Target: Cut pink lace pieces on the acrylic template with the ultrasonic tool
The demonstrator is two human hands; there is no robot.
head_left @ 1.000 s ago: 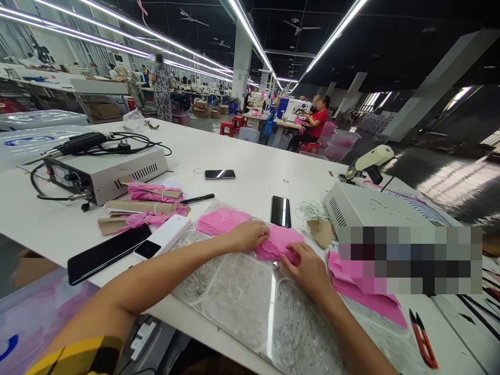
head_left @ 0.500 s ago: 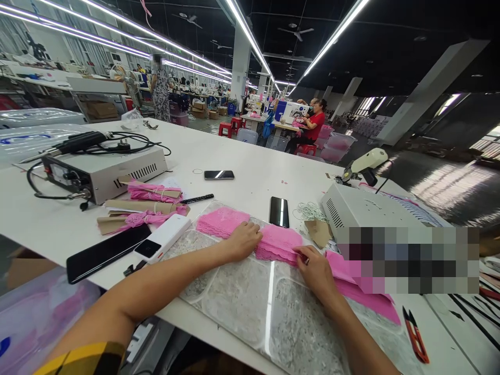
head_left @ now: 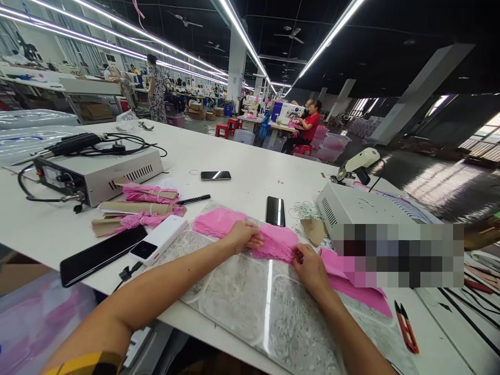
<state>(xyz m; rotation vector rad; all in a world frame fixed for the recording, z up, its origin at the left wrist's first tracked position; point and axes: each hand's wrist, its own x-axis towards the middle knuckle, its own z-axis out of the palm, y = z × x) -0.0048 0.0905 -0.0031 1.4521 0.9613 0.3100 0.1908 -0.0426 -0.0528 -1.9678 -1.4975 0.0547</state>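
A stack of pink lace pieces (head_left: 275, 240) with scalloped edges lies on a grey stone-patterned mat (head_left: 230, 291) between my hands. At its left edge my left hand (head_left: 245, 237) grips the lace, thumb over it and fingers pressed together. My right hand (head_left: 311, 264) pinches the lace's right edge between thumb and fingertips. Another pink lace stack (head_left: 216, 221) lies just left and behind my left hand. Right of my right hand lie flat pink fabric pieces (head_left: 363, 294), partly behind a blurred patch.
Two phones (head_left: 275, 211) lie beyond the mat. On the left are a white power bank (head_left: 167, 237), a black tablet-like slab (head_left: 101, 255), tied pink bundles (head_left: 150, 194) and a grey control box (head_left: 125, 174). Red-handled thread snips (head_left: 406, 328) and a grey machine (head_left: 363, 208) are on the right.
My left hand's fingers have shifted slightly, now straighter along the lace edge. The right hand still pinches the opposite edge. The whole view has moved slightly.
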